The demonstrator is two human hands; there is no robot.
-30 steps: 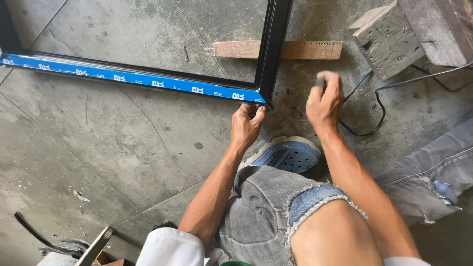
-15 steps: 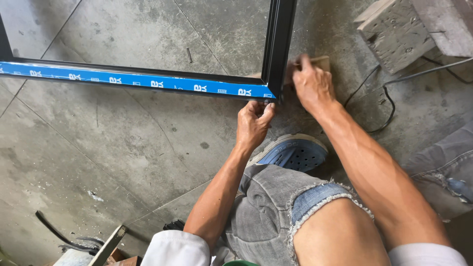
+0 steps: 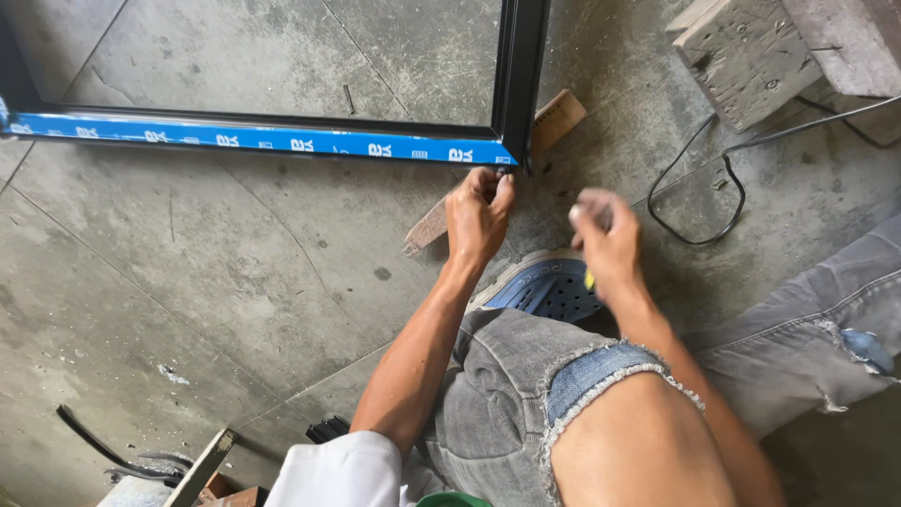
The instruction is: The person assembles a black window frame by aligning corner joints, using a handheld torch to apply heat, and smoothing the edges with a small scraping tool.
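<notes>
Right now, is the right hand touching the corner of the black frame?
No, the right hand is off the black frame, above the blue shoe; only the left hand reaches the corner.

A black metal frame [image 3: 519,75] lies on a mottled grey concrete floor [image 3: 235,282]; its lower bar is covered in bright blue protective film [image 3: 263,139] printed with repeating white marks. A pale tan wooden strip [image 3: 554,117] runs beneath the corner. A black cable [image 3: 713,188] loops nearby. The shoe [image 3: 549,286] is blue with rows of small holes and a light grey sole. The shorts [image 3: 526,394] are faded grey denim with frayed whitish hems. Something small, possibly yellow, shows under the right hand [image 3: 605,239].
</notes>
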